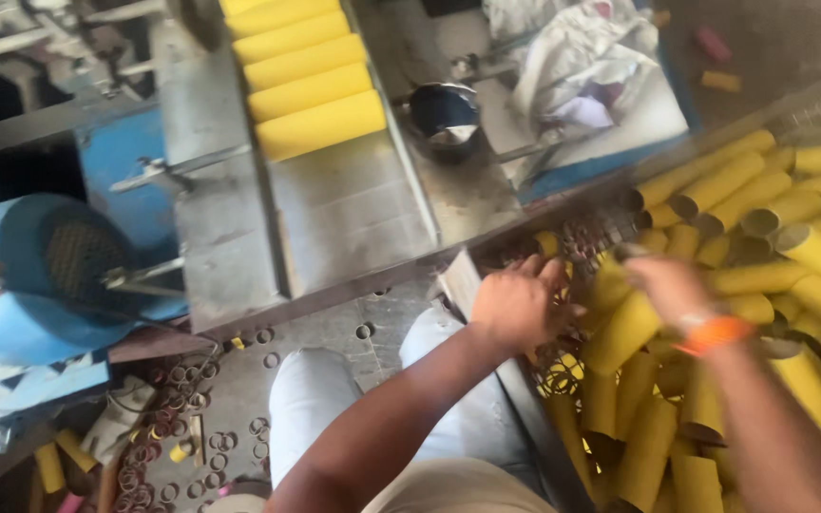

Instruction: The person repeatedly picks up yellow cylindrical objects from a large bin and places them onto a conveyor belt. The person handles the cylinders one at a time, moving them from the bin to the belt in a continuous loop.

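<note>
my left hand (517,304) is palm-down at the near edge of the wire bin (563,366), fingers curled into the mesh and small rings there; can't tell if it's actually gripping anything. my right hand (669,285), orange wristband (712,333) on the wrist, is blurred over the heap of yellow tubes (772,285), and seems closed on one yellow tube (622,331) that sticks out tilted below it. more yellow tubes lie in a row on the metal chute (353,204) ahead, well apart.
</note>
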